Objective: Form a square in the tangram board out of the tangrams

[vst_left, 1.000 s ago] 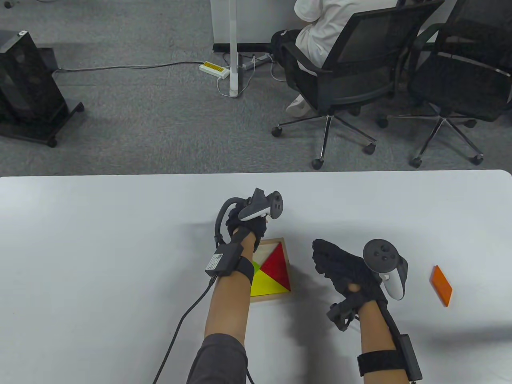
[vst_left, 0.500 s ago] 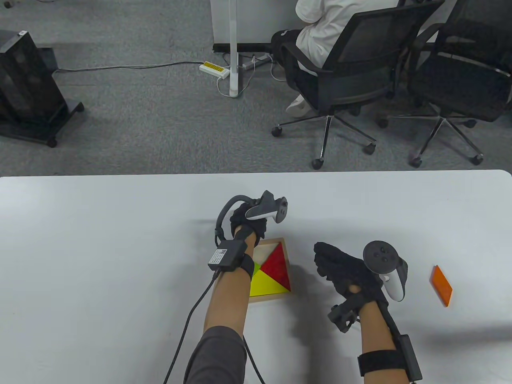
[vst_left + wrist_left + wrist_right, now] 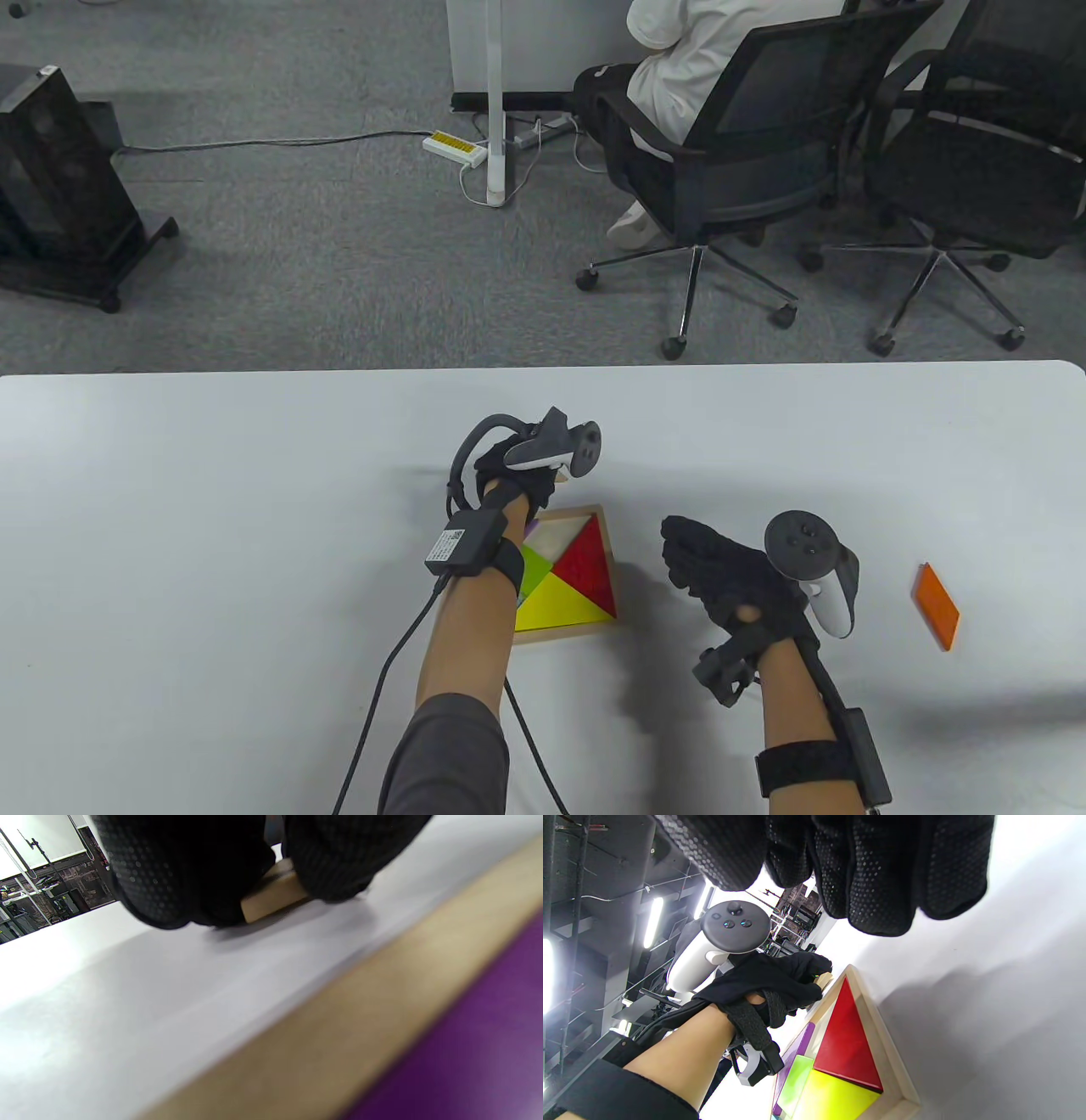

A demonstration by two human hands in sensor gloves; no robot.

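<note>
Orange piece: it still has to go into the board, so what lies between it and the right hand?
Only bare white table, as the table view shows. The orange piece lies apart from the right hand.

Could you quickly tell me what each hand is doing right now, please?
Left hand: grips the far corner of the tangram board.
Right hand: open, holds nothing, beside the board.

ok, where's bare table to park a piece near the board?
Bare: the table left of the left hand, and the strip between the right hand and the orange piece. Crowded: the gap between the tangram board and the right hand.
</note>
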